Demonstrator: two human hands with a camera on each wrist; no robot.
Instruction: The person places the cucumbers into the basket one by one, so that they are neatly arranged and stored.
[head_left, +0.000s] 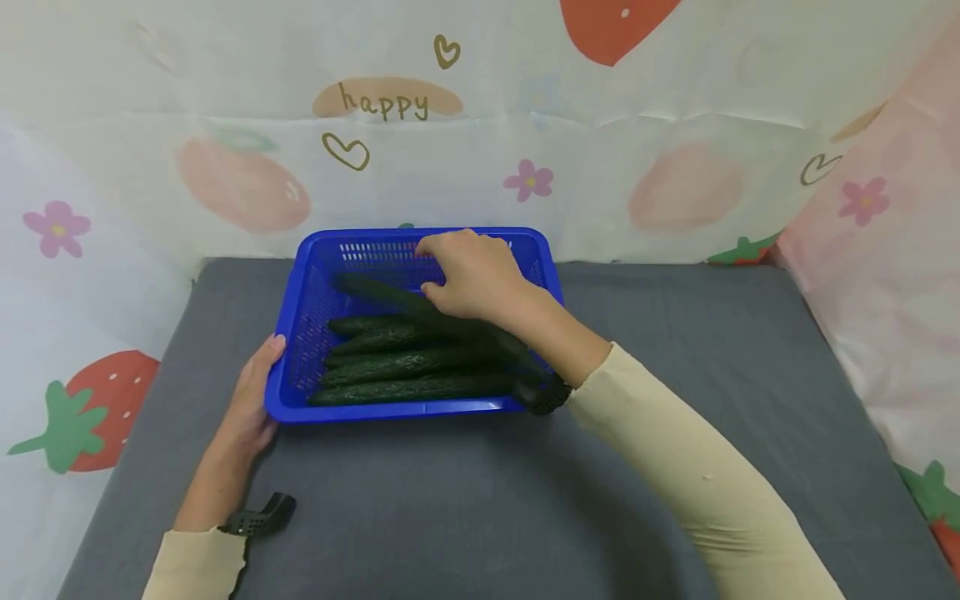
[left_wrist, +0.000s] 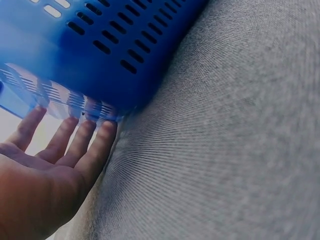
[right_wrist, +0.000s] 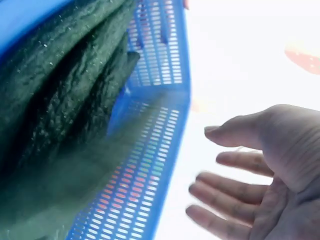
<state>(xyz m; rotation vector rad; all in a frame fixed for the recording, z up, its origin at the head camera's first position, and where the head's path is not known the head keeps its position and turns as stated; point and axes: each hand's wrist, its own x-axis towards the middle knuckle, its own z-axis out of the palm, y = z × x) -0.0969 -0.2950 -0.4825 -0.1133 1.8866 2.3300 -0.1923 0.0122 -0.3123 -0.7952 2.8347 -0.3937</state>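
A blue plastic basket (head_left: 348, 411) with slotted walls sits toward the back of the table, with several dark green cucumbers (head_left: 420, 365) lying side by side in it. One more cucumber (head_left: 375, 289), blurred, slants across the others below my right hand (head_left: 480, 275). That hand is above the basket, and in the right wrist view its fingers (right_wrist: 227, 187) are spread apart from the cucumbers with nothing between them. My left hand (head_left: 251, 392) is at the basket's left side. In the left wrist view its extended fingers (left_wrist: 97, 145) touch the slotted wall; its thumb is out of that view.
A grey cloth (head_left: 420, 517) covers the table. Behind it hangs a pale curtain (head_left: 465, 167) printed with fruit, flowers and hearts, which also runs along both sides. Dark wrist devices (head_left: 258, 517) are strapped near both cream sleeves (head_left: 697, 467).
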